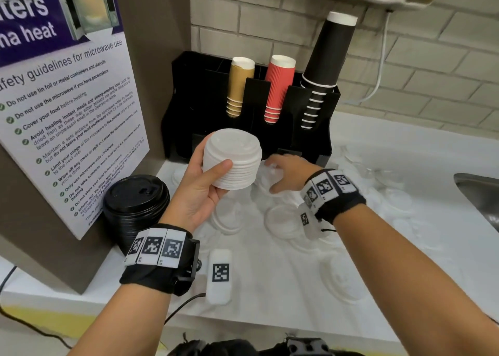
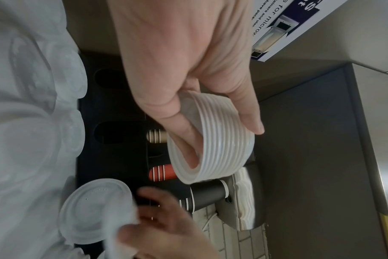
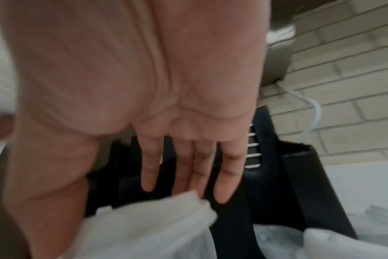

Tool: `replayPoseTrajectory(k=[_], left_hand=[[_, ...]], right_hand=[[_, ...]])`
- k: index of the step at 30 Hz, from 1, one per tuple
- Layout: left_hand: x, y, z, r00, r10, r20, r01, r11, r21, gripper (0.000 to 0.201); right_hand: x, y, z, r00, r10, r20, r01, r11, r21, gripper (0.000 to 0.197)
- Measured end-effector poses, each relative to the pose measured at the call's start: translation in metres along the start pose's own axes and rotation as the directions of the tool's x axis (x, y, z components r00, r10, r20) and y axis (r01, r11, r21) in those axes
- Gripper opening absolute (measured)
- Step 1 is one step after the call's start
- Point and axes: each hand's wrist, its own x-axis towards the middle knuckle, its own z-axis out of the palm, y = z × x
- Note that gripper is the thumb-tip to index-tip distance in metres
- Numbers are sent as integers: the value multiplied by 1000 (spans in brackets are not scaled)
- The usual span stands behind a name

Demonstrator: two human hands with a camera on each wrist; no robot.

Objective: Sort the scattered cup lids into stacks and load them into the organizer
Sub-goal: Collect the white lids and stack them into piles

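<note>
Hidden or unclear, as I see it: right hand motion-blurred, its hold on the white lid unreadable; sink cut by frame edge; poster text cropped left

Head view: bright, even indoor light, soft shadows only. White countertop is overexposed, so the white lids on it nearly vanish. Wide-angle bend at edges, esp. the poster at 9 o'clock. Left wrist view: sharp at centre, blurred at 7 o'clock. Right wrist view: motion-blurred throughout, dim toward 6 o'clock.
</note>
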Motion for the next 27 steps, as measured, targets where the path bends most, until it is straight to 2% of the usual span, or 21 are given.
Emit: replayPoseTrajectory(k=[2, 4, 7, 11, 12, 14, 16, 18, 23, 27], left_hand=[[0, 0, 0, 1000, 12, -16, -12, 1000, -6, 96], [0, -1, -1, 999, 26, -25, -26, 999, -19, 81], [1, 0, 1, 998, 69, -14, -69, 998, -12, 60], [3, 3, 5, 996, 90, -6, -90, 996, 19, 63], [3, 3, 6, 996, 91, -8, -91, 996, 24, 65], [3, 3, 7, 996, 85, -11, -84, 996, 27, 76], [2, 3, 8, 997, 76, -8, -76, 997, 34, 93], [1, 3, 9, 997, 74, -3, -74, 997, 39, 99], [-1, 3, 9, 998, 66, -2, -66, 996, 53, 99], [-3, 3, 6, 998, 65, -26, -64, 997, 37, 88]], right_hand=[[-11, 4, -9, 988, -85, -125, 106, 978, 177, 74], [-23, 8, -12, 970, -118, -211, 174, 947, 269, 76], [-28, 4, -10, 978, -121, -171, 159, 961, 228, 75], [-23, -10, -7, 989, -105, -108, 122, 979, 162, 73], [-23, -11, -5, 993, -99, -59, 105, 989, 103, 70], [-26, -9, 4, 987, -56, 152, 62, 997, -41, 72], [-30, -7, 14, 938, 17, 345, 44, 985, -169, 81], [-31, -5, 23, 915, 42, 401, 43, 979, -201, 87], [-34, 3, 29, 946, 8, 325, 47, 986, -161, 80], [-36, 10, 14, 983, -19, 185, 15, 1000, 25, 71]])
